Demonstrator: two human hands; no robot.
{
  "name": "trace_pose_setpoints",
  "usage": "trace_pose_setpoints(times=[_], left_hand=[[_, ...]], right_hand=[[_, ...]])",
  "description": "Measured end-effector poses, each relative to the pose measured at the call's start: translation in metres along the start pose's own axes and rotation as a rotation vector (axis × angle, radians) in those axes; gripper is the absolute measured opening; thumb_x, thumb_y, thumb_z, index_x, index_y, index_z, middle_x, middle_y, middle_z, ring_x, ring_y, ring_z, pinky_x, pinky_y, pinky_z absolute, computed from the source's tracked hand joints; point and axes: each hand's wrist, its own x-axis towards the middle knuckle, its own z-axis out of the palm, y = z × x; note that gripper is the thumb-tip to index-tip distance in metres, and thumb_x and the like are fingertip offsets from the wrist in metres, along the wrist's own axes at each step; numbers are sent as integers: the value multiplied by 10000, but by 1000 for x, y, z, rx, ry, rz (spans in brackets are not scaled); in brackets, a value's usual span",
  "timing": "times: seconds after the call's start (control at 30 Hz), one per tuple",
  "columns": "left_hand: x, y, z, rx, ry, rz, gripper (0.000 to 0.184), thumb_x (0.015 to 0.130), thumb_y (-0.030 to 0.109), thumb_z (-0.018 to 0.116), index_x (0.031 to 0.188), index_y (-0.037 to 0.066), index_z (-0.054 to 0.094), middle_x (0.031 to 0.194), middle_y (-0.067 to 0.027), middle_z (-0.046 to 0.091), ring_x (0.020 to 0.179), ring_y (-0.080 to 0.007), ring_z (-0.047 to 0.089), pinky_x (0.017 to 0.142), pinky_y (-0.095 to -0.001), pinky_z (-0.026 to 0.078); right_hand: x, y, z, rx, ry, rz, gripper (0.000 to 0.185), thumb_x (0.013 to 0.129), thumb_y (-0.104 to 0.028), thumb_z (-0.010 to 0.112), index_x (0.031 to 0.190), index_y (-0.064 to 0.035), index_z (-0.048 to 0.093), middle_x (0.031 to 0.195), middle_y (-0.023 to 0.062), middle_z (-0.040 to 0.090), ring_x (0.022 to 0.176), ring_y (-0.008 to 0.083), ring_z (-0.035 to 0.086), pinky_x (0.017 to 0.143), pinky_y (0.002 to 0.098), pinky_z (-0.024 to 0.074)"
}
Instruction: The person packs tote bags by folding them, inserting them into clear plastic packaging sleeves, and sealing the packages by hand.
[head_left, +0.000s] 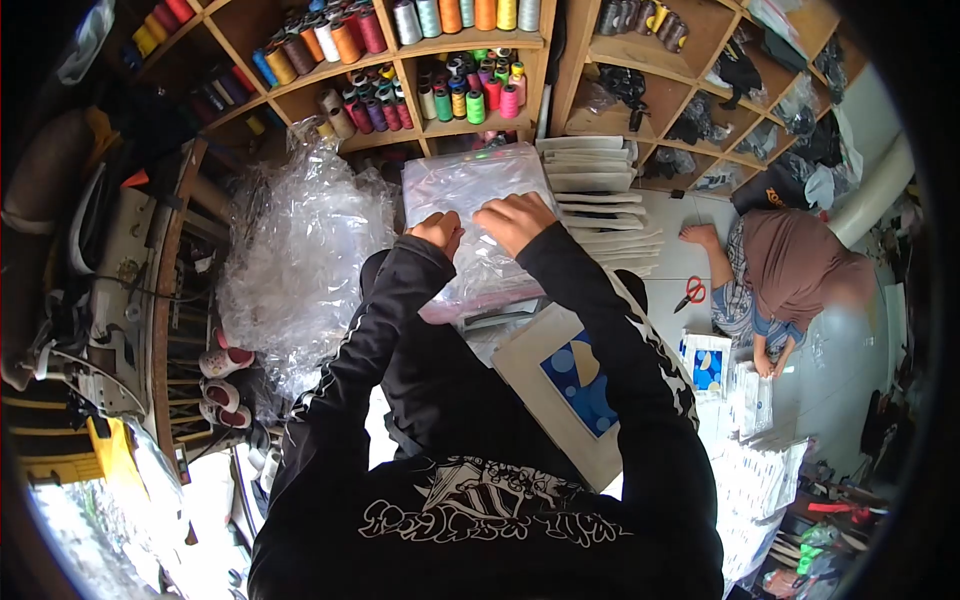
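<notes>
Both hands are side by side above a stack of clear plastic bags [490, 285], which shines with glare. My left hand [437, 232] is closed in a fist with the thumb pressed in. Just to its right, my right hand [515, 222] has its fingers curled downward and closed. Clear film lies right beneath both hands; whatever their fingers grip is hidden. By my legs rests an off-white flat piece [515, 365] bearing a blue printed panel [580, 383] with circles.
A crumpled heap of clear plastic [305, 260] stands left. Folded off-white pieces [600, 205] are stacked behind right. Shelves hold thread spools [470, 90]. At right, a person [800, 265] sits on the floor handling packed pieces, near red-handled scissors [690, 293]. Sewing machine [115, 270] at left.
</notes>
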Motion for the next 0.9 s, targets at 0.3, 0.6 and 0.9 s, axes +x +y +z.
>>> trace_pose_setpoints(times=[0.3,0.6,0.9], left_hand=[[18,42,-6,-660,-19,-376,170,791,89,613,675,-7,533,584,-63,597,548,-118,631,446,-211,483],[14,62,1,-279,128,-155,173,735,100,635,665,6,508,533,-97,559,471,-177,589,465,-261,463],[8,86,-6,-190,94,42,130,761,115,626,747,25,534,650,-116,590,535,-199,602,481,-278,465]], right_hand=[[-55,-86,-20,54,40,249,255,744,-35,527,992,26,521,915,156,566,795,290,564,686,338,471],[-68,-76,-24,92,-215,576,295,737,-29,508,1023,40,527,942,149,542,798,278,556,651,347,476],[-66,-52,-10,-63,68,176,179,717,-88,543,859,15,574,1028,156,526,1011,289,494,831,369,424]])
